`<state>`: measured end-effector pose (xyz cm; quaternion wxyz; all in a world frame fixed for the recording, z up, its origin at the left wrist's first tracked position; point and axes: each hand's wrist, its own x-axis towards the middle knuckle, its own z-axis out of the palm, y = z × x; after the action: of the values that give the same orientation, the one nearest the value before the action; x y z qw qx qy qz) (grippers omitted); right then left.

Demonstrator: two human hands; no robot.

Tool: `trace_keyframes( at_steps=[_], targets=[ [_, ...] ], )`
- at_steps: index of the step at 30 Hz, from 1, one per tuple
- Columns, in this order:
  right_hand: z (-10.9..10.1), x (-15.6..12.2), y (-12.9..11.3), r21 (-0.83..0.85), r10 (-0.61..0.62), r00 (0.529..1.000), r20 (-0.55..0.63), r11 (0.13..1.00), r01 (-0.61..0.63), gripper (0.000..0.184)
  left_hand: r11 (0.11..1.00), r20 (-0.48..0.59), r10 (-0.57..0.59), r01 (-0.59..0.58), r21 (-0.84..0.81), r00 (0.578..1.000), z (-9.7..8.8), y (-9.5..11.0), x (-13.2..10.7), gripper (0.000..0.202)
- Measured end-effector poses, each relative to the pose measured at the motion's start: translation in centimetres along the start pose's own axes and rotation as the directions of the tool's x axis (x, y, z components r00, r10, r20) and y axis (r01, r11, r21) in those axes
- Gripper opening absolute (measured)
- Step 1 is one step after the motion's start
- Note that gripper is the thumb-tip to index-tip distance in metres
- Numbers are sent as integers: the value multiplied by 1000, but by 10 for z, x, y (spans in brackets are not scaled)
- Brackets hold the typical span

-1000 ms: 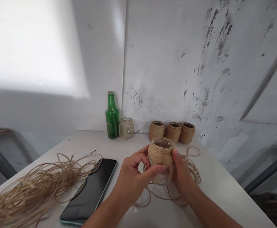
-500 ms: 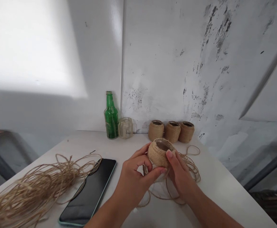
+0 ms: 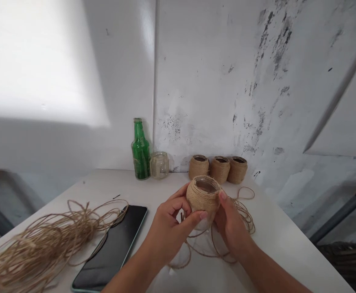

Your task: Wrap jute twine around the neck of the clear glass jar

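I have the twine-wrapped glass jar [image 3: 202,195] held off the desk [image 3: 275,240] between both hands, mouth up and tilted slightly toward the camera. The upper body is wound in tight courses. The lower part shows pale glass, partly hidden by the hands. The left hand [image 3: 165,230] grips the jar's left side, with its fingers [image 3: 178,199] curled closed against the winding and the thumb across the front. The right hand [image 3: 231,228] grips the right side, its fingers [image 3: 223,199] clamped on the wrapped wall.

Loose twine loops [image 3: 243,215] lie on the desk beneath and right of the hands; I cannot tell whether they join the jar. A heap of twine [image 3: 40,242] lies at the desk's left edge and spills over it, just beside a black phone [image 3: 110,248], which sits near the front left edge, close to the left forearm.

Along the back edge, against the stained wall [image 3: 214,81], stand a green glass bottle [image 3: 140,152], a bare glass jar [image 3: 159,165] and three wrapped jars [image 3: 219,169], all upright and well behind the held jar. White desk surface extends between the loops and the right edge.
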<state>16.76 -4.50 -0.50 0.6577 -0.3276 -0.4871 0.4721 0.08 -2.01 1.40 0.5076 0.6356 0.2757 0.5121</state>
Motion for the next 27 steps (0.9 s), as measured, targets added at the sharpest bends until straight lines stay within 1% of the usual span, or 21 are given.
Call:
trace_keyframes(
  at_steps=[3,5,8,14,18,23,27],
  targets=[
    [2,1,-1,104,63,998,11,993,-64,50,1000,2,-8,8,-27,1000,0,-1,0,36],
    [3,1,-1,129,65,998,12,989,-66,47,999,1,-9,10,-31,1000,0,-1,-1,36],
    [3,2,-2,139,43,999,23,989,-46,43,999,6,5,-5,-32,1000,-1,-2,0,35],
    [3,2,-4,168,25,998,53,985,-33,41,999,3,7,-7,-34,1000,0,-3,0,36],
    [2,0,-3,174,44,997,66,983,-54,42,999,10,7,-6,-38,1000,0,-3,0,36],
    [2,1,-4,143,32,998,59,989,-40,42,1000,9,5,-5,-29,1000,0,-1,1,35],
    [3,2,-5,140,45,997,55,989,-52,42,1000,6,-1,1,-21,1000,1,-1,1,36]
  ],
)
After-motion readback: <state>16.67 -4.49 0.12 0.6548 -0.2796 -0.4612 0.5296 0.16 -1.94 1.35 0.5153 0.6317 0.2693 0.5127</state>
